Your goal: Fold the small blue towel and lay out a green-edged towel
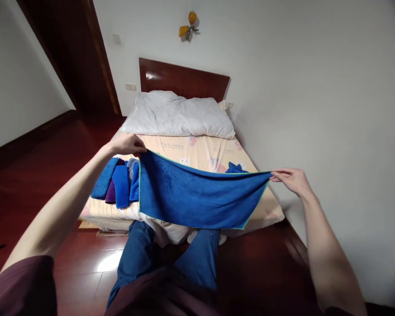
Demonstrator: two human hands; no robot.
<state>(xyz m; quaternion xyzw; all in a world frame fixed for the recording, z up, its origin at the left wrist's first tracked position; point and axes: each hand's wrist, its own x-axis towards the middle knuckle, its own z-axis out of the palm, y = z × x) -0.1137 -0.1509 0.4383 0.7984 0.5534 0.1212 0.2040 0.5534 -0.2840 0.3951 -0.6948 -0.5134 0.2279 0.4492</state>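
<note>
A blue towel (197,193) with a light green edge hangs stretched out in front of me, above the near end of the bed. My left hand (127,145) pinches its upper left corner, and my right hand (291,179) pinches the upper right corner. Between the two hands the top edge sags a little. Left of the towel, several folded cloths (121,186) in blue, purple and grey lie side by side on the bed. Behind the towel's right part, a crumpled blue cloth (236,167) shows only in part.
The bed (200,147) has a pale patterned sheet, with a folded white quilt (177,115) against the dark wooden headboard (184,79). A white wall (332,109) runs along the right. Dark red wooden floor (52,175) lies to the left, beside a brown door (69,52).
</note>
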